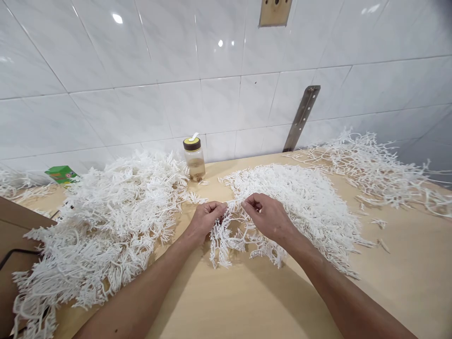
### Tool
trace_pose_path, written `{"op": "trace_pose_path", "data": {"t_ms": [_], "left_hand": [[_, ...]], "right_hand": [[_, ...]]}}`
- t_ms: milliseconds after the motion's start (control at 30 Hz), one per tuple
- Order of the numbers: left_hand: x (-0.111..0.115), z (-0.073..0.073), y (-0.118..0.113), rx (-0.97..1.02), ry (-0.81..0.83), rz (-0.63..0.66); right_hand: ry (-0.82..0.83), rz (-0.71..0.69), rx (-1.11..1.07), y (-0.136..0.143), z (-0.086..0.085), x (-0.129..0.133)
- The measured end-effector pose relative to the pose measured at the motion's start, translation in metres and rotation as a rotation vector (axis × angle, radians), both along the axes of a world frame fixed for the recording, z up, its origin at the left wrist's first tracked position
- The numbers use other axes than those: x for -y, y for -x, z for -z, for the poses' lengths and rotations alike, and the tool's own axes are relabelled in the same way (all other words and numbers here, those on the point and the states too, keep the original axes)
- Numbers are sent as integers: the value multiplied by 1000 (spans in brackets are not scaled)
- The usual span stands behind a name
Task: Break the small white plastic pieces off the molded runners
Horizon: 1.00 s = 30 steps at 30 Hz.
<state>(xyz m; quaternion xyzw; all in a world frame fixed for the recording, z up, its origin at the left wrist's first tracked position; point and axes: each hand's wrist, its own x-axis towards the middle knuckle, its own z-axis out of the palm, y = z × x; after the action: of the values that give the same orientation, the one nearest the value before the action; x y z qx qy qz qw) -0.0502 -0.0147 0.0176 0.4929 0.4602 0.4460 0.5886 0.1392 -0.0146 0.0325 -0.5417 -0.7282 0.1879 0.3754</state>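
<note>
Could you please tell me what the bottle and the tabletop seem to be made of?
The bottle: clear and smooth, plastic or possibly glass, since liquid shows through its wall; its dark, yellow-topped lid looks like opaque plastic.
The tabletop: probably wood or wood-look laminate, given its even, pale tan, smooth surface.

Bottle (194, 162) on table (219, 301), near wall (221, 108), between left pile (130, 207) and middle pile (303, 197). Green box (62, 174) at left pile's far-left edge, perhaps partly behind it. Stringy heap (377, 169) right of middle pile, toward wall.
</note>
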Motion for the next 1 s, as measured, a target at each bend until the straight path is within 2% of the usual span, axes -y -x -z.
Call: {"op": "trace_pose_path", "data": {"t_ms": [200,467,600,800,900,1000], "left_hand": [[2,1,-2,-70,-66,-9],[2,6,-4,-50,-100,36],[1,8,-6,-132,-137,9],[-3,16,-2,-170,-250,-40],[-4,16,1,-290,-325,-95],[-3,13,3,-408,-371,-126]], "right_hand": [[-102,-8,-7,1,3,0],[80,-130,-41,7,6,3],[92,-83,-101,8,6,2],[134,-40,-29,6,6,-1],[64,-28,43,6,7,-1],[101,-27,61,6,7,0]]}}
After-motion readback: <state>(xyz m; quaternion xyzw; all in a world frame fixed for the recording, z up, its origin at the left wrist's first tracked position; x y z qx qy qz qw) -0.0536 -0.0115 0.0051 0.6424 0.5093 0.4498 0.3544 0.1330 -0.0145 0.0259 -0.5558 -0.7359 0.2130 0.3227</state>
